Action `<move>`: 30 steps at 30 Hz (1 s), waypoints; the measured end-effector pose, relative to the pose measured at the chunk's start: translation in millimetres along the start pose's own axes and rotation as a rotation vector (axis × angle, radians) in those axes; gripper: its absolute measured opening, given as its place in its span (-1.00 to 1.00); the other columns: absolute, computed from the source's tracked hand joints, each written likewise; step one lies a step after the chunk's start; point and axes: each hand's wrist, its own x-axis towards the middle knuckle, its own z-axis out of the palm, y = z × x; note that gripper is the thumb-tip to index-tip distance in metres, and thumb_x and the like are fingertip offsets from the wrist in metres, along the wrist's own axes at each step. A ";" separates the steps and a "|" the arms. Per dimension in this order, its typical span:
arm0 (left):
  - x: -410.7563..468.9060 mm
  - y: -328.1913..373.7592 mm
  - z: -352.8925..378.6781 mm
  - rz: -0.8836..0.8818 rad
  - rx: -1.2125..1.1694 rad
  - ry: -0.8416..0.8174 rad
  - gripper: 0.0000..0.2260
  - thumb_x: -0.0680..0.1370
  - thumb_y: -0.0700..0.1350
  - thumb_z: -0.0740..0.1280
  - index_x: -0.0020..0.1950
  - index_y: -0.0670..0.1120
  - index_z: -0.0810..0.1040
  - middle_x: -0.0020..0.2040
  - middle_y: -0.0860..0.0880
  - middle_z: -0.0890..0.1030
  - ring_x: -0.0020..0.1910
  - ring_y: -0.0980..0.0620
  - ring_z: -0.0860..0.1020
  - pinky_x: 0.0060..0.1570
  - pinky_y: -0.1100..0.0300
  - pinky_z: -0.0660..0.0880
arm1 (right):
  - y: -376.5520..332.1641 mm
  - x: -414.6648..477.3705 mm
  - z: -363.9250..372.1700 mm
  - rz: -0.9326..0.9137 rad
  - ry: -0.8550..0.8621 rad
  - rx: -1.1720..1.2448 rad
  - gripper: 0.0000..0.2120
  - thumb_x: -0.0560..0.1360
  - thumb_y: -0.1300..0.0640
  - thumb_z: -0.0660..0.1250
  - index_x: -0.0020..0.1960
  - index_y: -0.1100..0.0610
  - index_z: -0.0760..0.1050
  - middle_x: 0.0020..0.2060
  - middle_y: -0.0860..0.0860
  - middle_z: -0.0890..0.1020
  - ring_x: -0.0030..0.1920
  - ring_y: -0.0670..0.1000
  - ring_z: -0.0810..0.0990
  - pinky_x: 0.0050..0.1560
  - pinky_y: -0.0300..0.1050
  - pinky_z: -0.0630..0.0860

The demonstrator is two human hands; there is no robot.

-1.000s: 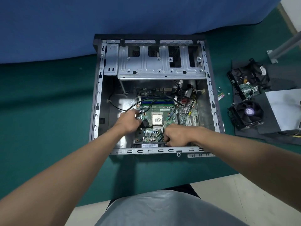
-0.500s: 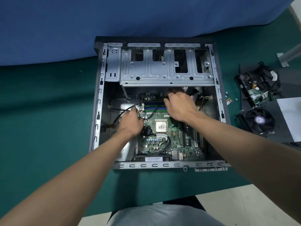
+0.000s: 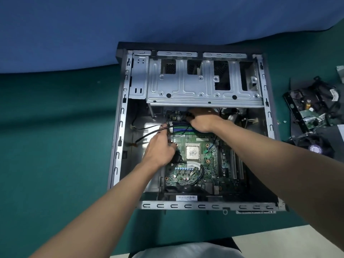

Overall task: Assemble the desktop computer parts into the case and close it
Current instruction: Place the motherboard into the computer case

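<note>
Both hands are working inside the open case point(image 3: 119, 146), which is lying on the green cloth point(image 3: 55, 146).
The motherboard point(image 3: 210, 175) is sitting flat in the case, below the metal drive cage point(image 3: 195, 90). The left hand point(image 3: 160, 151) is pinching the black cables point(image 3: 149, 134) at the board's left edge. The right hand point(image 3: 202, 121) is curling round a black plug point(image 3: 188, 116) at the board's far edge, just under the cage. A fan point(image 3: 314, 146) is lying well apart to the right.

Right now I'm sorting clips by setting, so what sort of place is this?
Probably a computer repair or assembly bench: an open desktop case with its motherboard exposed lies on a green cloth, and a loose cooler fan sits outside it.
</note>
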 end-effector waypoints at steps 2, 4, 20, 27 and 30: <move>1.2 1.1 0.0 0.036 0.028 0.016 -0.71 0.53 -0.11 0.33 0.23 -0.07 0.40 0.07 -0.03 0.51 -0.01 -0.03 0.43 -0.04 0.10 0.35 | -3.3 -3.6 1.0 0.032 0.004 0.013 -0.68 0.56 0.16 0.14 0.28 0.15 0.42 0.17 0.19 0.54 -0.03 0.14 0.50 0.00 -0.07 0.45; 0.8 2.8 -0.9 0.082 0.072 0.024 -0.74 0.51 -0.11 0.32 0.19 -0.05 0.41 0.07 -0.02 0.51 0.00 -0.03 0.43 -0.02 0.08 0.38 | -6.3 -7.4 0.3 0.043 0.027 0.021 -0.68 0.54 0.18 0.14 0.27 0.15 0.45 0.15 0.20 0.55 -0.05 0.17 0.51 0.02 -0.05 0.49; -6.5 11.5 -20.6 0.184 0.008 0.550 -0.66 0.66 0.01 0.18 -0.26 -0.11 0.43 -0.39 0.02 0.45 -0.44 0.08 0.41 -0.41 0.31 0.20 | 22.4 -39.4 -23.4 0.359 0.059 -0.217 -0.72 0.60 0.08 0.10 -0.22 0.16 0.42 -0.14 0.07 0.51 -0.02 0.14 0.56 -0.05 -0.09 0.42; -10.7 10.9 -24.0 -0.065 -0.555 0.587 -0.53 0.67 0.15 0.03 -0.33 -0.11 0.31 -0.43 0.04 0.34 -0.41 0.08 0.29 -0.38 0.13 0.24 | 23.6 -50.4 -23.4 0.296 0.120 -0.195 -0.82 0.55 0.17 0.22 -0.01 0.26 0.53 -0.01 0.18 0.60 0.00 0.20 0.59 0.04 -0.02 0.56; -13.8 8.6 -21.4 -0.067 -0.557 0.565 -0.53 0.67 0.14 0.05 -0.30 -0.15 0.35 -0.42 0.03 0.37 -0.40 0.08 0.31 -0.38 0.13 0.24 | 25.7 -51.7 -22.9 0.355 0.230 -0.019 -0.76 0.58 0.20 0.18 -0.20 0.27 0.49 -0.14 0.16 0.59 -0.02 0.18 0.59 -0.15 -0.12 0.50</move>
